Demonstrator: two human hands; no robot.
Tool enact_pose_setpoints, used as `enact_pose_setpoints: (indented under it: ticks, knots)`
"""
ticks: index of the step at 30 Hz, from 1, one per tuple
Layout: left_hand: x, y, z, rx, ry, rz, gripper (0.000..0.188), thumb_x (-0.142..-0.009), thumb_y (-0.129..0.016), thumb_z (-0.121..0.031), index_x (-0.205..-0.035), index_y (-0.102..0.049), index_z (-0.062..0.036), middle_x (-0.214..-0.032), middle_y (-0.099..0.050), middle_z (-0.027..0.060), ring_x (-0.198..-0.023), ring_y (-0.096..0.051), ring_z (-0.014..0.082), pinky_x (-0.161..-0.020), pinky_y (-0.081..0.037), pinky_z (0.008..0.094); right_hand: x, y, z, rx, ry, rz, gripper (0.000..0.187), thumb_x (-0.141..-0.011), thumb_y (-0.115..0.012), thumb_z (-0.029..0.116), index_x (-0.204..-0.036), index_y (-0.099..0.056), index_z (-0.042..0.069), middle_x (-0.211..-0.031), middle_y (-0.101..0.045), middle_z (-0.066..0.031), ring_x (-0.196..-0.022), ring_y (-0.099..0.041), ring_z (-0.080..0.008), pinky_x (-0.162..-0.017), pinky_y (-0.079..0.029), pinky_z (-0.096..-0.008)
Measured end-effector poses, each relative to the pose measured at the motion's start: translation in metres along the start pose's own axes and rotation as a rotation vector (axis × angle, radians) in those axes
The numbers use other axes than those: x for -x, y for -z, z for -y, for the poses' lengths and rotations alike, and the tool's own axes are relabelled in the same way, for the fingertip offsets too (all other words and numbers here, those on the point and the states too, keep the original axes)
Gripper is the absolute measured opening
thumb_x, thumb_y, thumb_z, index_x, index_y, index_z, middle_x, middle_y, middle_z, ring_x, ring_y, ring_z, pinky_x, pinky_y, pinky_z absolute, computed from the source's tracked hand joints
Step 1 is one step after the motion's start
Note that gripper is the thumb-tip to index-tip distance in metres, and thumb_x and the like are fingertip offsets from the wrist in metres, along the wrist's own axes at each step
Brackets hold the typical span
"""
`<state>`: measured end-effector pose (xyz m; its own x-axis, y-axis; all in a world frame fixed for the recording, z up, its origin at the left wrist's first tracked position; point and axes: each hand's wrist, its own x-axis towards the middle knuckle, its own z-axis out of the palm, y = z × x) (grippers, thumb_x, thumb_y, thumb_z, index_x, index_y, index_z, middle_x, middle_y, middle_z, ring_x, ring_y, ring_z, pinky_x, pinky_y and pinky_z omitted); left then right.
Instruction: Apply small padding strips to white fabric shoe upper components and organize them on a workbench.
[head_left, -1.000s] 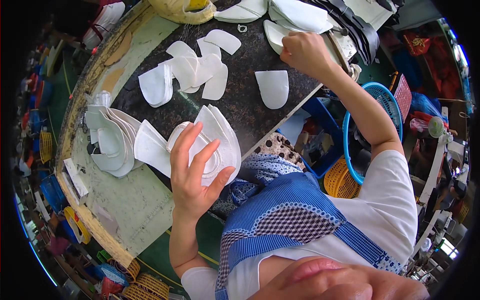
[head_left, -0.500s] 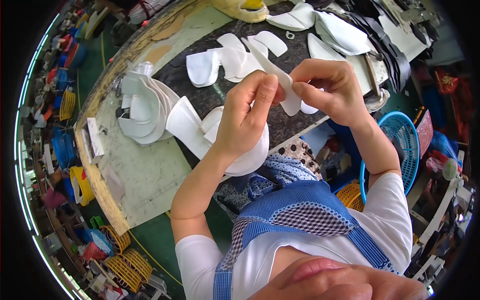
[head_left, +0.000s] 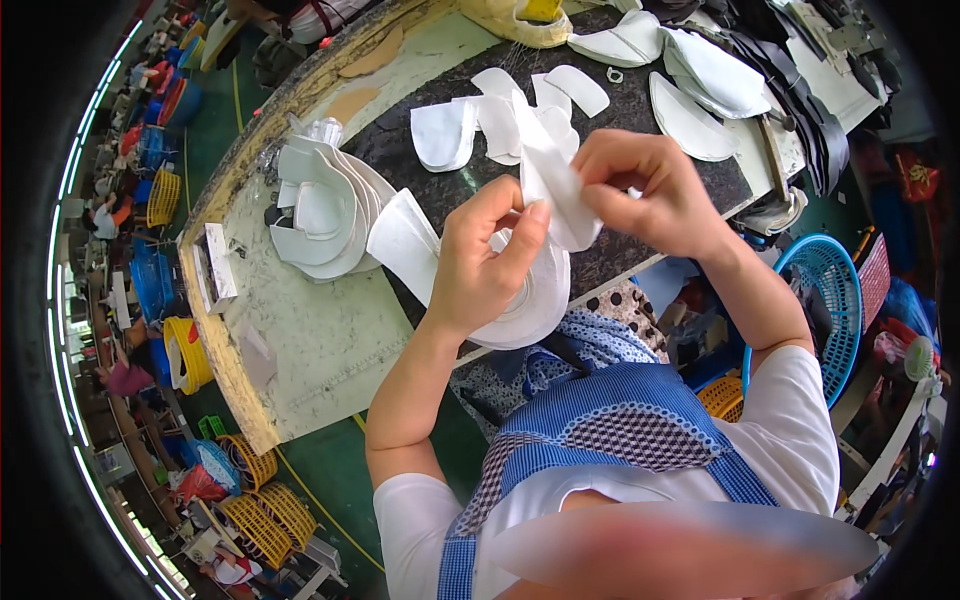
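Note:
Between my hands, above the dark work surface, is a thin white curved piece (head_left: 548,180), tilted with its broad face showing. My left hand (head_left: 490,255) pinches its lower left edge between thumb and fingers. At its right edge my right hand (head_left: 655,190) is closed in a pinch, slightly smeared by motion. Below my left hand lies a white U-shaped piece (head_left: 545,305), partly covered by that hand. Several flat white cut pieces (head_left: 445,135) are spread just beyond my hands. To the left sits a stack of curved white pieces (head_left: 350,225).
The table (head_left: 340,365) has a worn wooden edge on the left. Folded white pieces (head_left: 715,75) and black strips (head_left: 815,130) lie at the far right. A blue plastic basket (head_left: 850,300) stands beside my right arm. A yellow bag (head_left: 510,20) is at the back.
The white piece in my hands has turned from nearly edge-on to showing its broad face. My right hand has shifted slightly down its edge. The whole view has moved a little.

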<state>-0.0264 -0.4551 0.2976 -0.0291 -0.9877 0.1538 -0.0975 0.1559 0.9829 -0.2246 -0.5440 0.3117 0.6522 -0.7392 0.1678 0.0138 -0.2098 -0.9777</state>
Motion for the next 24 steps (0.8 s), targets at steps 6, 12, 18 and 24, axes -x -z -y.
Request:
enact_pose_setpoints:
  ticks: [6,12,18,24]
  knots:
    - [0.019,0.028,0.011,0.154,-0.016,-0.170,0.026,-0.102,-0.056,-0.018,-0.080,-0.052,-0.0052,-0.074,-0.057,-0.0008,-0.069,-0.057,0.0043,-0.062,-0.053,0.0232,0.018,0.089,-0.041,0.298,-0.196,-0.421,0.019,-0.088,-0.060,0.012,-0.090,-0.065,-0.005,-0.079,-0.060,0.0004,-0.076,-0.056,-0.0067,-0.068,-0.046,-0.0228]
    - [0.022,0.026,0.008,0.141,0.106,-0.275,0.028,-0.102,-0.057,-0.022,-0.081,-0.054,-0.0038,-0.079,-0.067,0.0067,-0.067,-0.067,0.0123,-0.059,-0.056,0.0254,0.036,0.117,-0.051,1.187,0.061,-0.689,0.019,-0.085,-0.074,0.017,-0.100,-0.072,0.005,-0.091,-0.065,-0.0027,-0.072,-0.055,-0.0117,-0.063,-0.046,-0.0252]
    - [0.021,0.003,0.006,0.033,0.071,-0.170,0.024,-0.102,-0.056,-0.017,-0.095,-0.061,0.0047,-0.088,-0.073,0.0133,-0.081,-0.073,0.0190,-0.073,-0.059,0.0289,-0.003,-0.022,0.006,0.378,0.410,-0.007,0.021,-0.083,-0.069,-0.004,-0.103,-0.070,0.001,-0.099,-0.067,-0.0109,-0.084,-0.068,-0.0204,-0.071,-0.055,-0.0310]
    - [0.027,0.000,-0.005,-0.313,-0.048,-0.165,0.016,-0.100,-0.055,-0.011,-0.095,-0.062,0.0026,-0.085,-0.073,0.0117,-0.078,-0.074,0.0209,-0.068,-0.058,0.0301,-0.017,-0.026,0.000,0.458,0.410,0.141,0.012,-0.081,-0.072,0.000,-0.092,-0.070,0.001,-0.085,-0.067,-0.0096,-0.075,-0.067,-0.0249,-0.066,-0.055,-0.0332]
